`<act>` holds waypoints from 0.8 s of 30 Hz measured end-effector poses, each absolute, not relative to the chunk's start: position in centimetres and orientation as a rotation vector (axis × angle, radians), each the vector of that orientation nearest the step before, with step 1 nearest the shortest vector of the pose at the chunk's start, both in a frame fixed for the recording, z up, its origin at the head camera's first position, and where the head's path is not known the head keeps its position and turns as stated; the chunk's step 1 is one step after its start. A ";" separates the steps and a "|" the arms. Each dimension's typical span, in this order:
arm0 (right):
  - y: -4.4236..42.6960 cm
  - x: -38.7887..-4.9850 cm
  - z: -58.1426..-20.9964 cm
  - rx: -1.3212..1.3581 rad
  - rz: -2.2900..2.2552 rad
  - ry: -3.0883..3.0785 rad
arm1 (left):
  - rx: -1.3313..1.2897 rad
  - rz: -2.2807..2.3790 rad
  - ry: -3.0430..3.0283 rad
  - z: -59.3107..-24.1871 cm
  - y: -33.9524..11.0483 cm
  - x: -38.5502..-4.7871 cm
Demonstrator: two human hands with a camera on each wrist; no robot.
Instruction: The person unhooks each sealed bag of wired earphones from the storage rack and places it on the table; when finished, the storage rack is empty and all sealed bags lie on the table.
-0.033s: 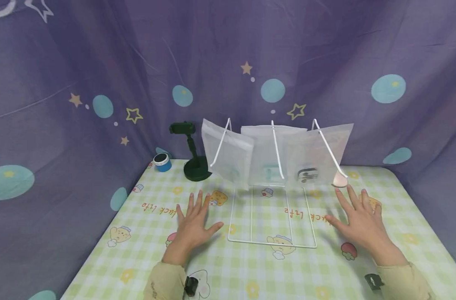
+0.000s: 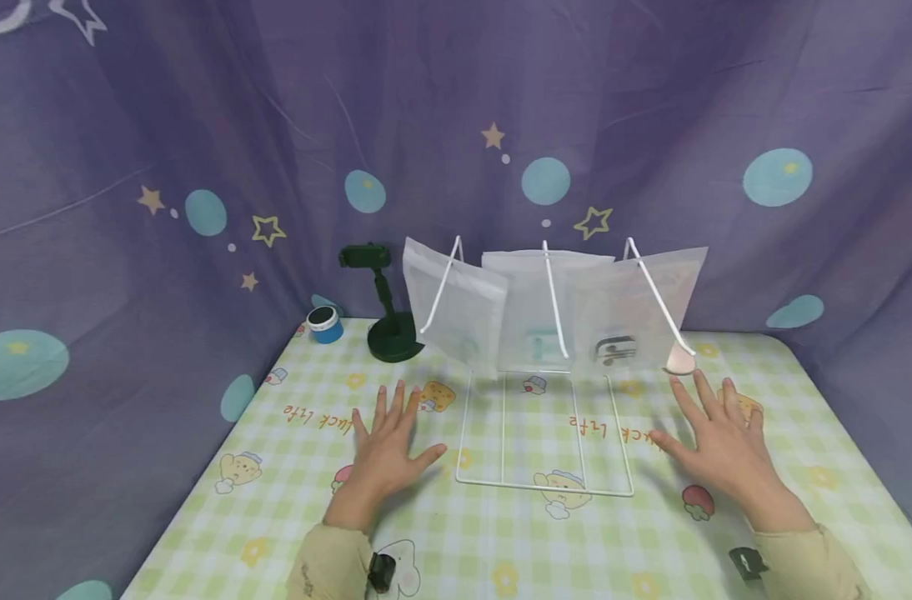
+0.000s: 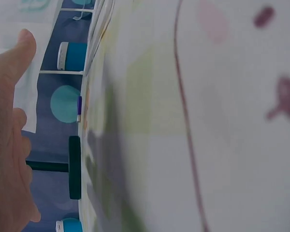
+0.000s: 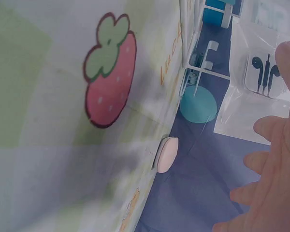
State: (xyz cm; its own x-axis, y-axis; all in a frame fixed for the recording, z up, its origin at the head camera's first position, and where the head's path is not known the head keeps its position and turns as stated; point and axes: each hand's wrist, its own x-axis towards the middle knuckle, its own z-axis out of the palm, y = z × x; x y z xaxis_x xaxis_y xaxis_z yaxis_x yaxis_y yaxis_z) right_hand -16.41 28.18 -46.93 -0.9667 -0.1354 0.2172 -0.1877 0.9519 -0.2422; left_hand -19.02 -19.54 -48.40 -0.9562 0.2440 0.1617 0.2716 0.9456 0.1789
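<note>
My left hand (image 2: pixel 384 458) is palm down with fingers spread, left of a white wire rack (image 2: pixel 544 488), holding nothing. On the rack's other side my right hand (image 2: pixel 726 450) is spread the same way, also holding nothing. Three translucent bags hang from the rack's prongs: a left one (image 2: pixel 456 308), a middle one (image 2: pixel 531 292) and a right one (image 2: pixel 651 292). Dark earphones (image 4: pixel 265 75) show inside the right bag in the right wrist view. The left wrist view shows my left hand (image 3: pixel 9 140) with its thumb apart from the fingers.
Behind my left hand stand a dark green phone stand (image 2: pixel 394 335) and a blue jar with a white rim (image 2: pixel 325 325). A pale pink rounded object (image 2: pixel 681 358) lies behind my right hand. A checked cloth (image 2: pixel 456 550) covers the table, and a purple curtain (image 2: pixel 441 100) hangs behind.
</note>
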 end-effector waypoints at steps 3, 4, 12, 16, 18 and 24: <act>28.1 -16.5 -47.1 0.247 0.379 -2.906 | -0.400 -0.291 -2.951 -48.7 -19.7 -19.0; 28.1 -16.5 -47.1 0.250 0.371 -2.904 | -0.403 -0.297 -2.945 -48.8 -19.7 -19.0; 27.4 -16.2 -47.5 0.299 0.392 -2.974 | -0.394 -0.381 -2.941 -48.7 -19.9 -19.5; 27.0 -15.7 -47.7 0.403 0.513 -3.075 | -0.400 -0.507 -2.933 -48.0 -20.1 -20.4; 26.8 -15.5 -47.7 0.467 0.602 -3.136 | -0.407 -0.582 -2.930 -47.5 -20.2 -21.2; 26.0 -15.7 -47.4 0.629 0.970 -3.239 | -0.387 -0.932 -2.916 -45.2 -20.3 -24.5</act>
